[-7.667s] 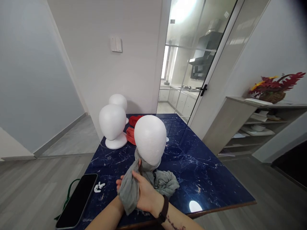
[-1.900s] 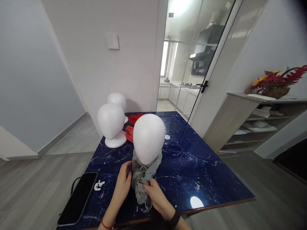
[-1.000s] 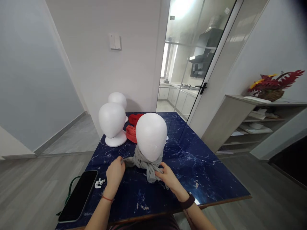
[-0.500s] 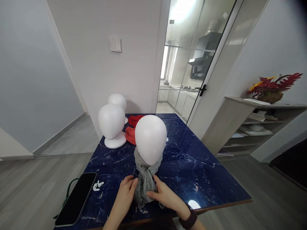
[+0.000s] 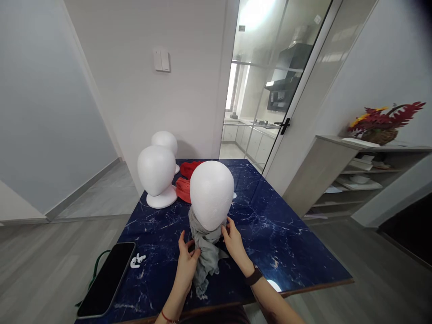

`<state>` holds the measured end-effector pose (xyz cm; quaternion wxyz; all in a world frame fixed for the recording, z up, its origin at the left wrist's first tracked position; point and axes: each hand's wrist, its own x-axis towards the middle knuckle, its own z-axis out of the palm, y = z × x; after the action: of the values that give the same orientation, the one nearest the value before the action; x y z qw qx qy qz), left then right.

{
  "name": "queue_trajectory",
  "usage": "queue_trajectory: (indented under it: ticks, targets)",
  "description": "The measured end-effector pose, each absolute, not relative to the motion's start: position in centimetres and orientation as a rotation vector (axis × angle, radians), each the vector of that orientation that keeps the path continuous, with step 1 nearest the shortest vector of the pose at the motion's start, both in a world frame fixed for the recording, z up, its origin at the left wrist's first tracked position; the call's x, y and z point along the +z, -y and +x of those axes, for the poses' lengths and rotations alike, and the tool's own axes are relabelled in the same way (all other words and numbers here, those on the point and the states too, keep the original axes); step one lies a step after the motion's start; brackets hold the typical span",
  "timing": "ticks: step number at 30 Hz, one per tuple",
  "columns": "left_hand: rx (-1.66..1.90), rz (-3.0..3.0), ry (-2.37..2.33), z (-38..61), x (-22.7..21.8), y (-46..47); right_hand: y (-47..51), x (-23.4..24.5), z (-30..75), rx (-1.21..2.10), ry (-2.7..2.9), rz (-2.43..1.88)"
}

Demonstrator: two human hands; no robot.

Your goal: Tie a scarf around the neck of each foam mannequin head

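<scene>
A white foam head (image 5: pixel 211 194) stands near the front of a dark blue marbled table (image 5: pixel 276 225). A grey scarf (image 5: pixel 206 247) is knotted round its neck, with the ends hanging down toward me. My left hand (image 5: pixel 186 262) pinches the scarf just below the knot on the left side. My right hand (image 5: pixel 232 241) grips the scarf at the right of the neck, fingertips up against the foam.
Two more white foam heads (image 5: pixel 156 173) stand at the back left, with red cloth (image 5: pixel 184 189) beside them. A black phone (image 5: pixel 106 278) and white earbuds (image 5: pixel 137 261) lie at the front left. A glass door (image 5: pixel 270 99) and a shelf (image 5: pixel 354 175) are to the right.
Both hands have moved up from the scarf's hanging ends to the knot at the foam head's neck. Earlier the scarf was loose and being tied; now it sits knotted.
</scene>
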<state>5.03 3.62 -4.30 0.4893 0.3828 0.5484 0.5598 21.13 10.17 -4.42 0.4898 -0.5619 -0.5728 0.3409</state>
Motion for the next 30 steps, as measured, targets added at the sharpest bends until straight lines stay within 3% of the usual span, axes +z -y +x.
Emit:
queue_trajectory:
  ticks: [6, 13, 22, 30]
  targets:
    - [1.101, 1.137, -1.274, 0.9, -3.7, -3.6, -10.7, -5.2, 23.1, 0.947, 1.395, -1.402]
    - [0.908, 1.726, -1.816, -3.4, 0.0, -12.2, -15.0, -3.2, 26.2, 0.461, 1.719, -1.675]
    - [1.133, 1.779, -1.773, -0.5, -3.4, -15.1, -13.5, -3.7, 23.5, 0.297, 1.886, -1.793]
    - [1.209, 1.734, -1.58, -0.3, -3.0, -14.6, -13.7, -4.2, 23.6, 0.375, 1.81, -1.691]
